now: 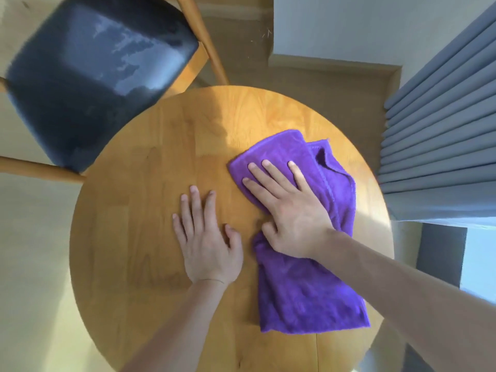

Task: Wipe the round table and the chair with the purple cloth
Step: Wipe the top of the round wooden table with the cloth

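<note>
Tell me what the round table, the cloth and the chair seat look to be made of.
Round table: wood, likely jointed planks with a smooth clear finish; grain and board seams show.
Purple cloth: soft plush fabric, probably microfibre; fuzzy nap and stitched hem.
Chair seat: dark padded upholstery, possibly leather or vinyl; glossy patches reflect light. Its frame looks wooden.

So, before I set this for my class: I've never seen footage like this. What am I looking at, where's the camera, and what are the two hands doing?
There is no machine here, only a person with a camera worn on the head, looking down at their own arms. Below is a round wooden table. The right hand presses flat, fingers spread, on a folded purple cloth lying on the table. The left hand rests open on bare wood beside it, holding nothing. Beyond the table stands a chair with a dark seat, and grey curtains hang at the right.
</note>
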A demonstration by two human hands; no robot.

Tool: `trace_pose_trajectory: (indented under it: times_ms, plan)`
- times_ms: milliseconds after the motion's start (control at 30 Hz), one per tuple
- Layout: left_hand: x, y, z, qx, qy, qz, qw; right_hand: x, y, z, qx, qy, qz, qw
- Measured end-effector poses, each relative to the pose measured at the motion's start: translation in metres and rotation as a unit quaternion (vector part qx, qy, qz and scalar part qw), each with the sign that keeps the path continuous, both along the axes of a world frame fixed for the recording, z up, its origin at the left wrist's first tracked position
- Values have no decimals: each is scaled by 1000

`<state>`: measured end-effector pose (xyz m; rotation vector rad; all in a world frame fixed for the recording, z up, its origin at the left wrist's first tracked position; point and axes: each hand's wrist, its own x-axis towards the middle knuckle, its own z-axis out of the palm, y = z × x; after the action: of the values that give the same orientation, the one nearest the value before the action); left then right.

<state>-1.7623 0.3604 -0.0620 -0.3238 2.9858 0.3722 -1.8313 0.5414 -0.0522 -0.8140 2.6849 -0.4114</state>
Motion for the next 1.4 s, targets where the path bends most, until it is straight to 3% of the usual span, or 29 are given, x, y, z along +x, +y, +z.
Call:
trace_pose_trajectory:
  times_ms: [100,233,367,433,600,700,800,933,1033,1100,1167,1233,1333,1400]
  plan:
    - [2,1,0,4,-10,45,999,-3,37,-1,3,1,36,999]
    - [0,1,-2,-8,-21,40,999,-36,39,2,30,-4,-155,987]
    - [-1,1,-2,-20,-13,36,999,-65,-21,3,43,-5,-240,970]
    - [-2,-1,-3,-18,2,38,999,-66,-45,3,34,13,-205,978]
    - [-3,-3,-2,-18,26,30,999,-47,-33,6,-34,-22,16,999]
    - [-27,-33,0,-30,51,-31,998,-46,9,5,-62,-40,29,997]
    - [-47,-59,1,-26,43,-74,996,-52,33,4,-21,-17,-99,995]
    - [-49,-57,2,-28,15,-36,999,-75,0,3,16,-8,-291,957]
    - [-51,-59,1,-35,2,-35,999,-88,-42,2,15,-11,-351,936]
    - [-51,-60,1,-38,-2,-34,999,-85,-62,1,2,-3,-282,960]
    - [-50,-59,1,-39,-5,-34,999,-75,-73,2,-20,-1,-150,988]
    - [-51,-59,2,-39,-8,-31,999,-66,-71,4,-50,-22,-55,997]
    - [-50,-59,2,-35,-6,-29,999,-59,-42,6,-104,-64,0,992]
    - [-50,-59,2,-30,-8,-30,999,-61,-15,4,-69,-35,-16,997]
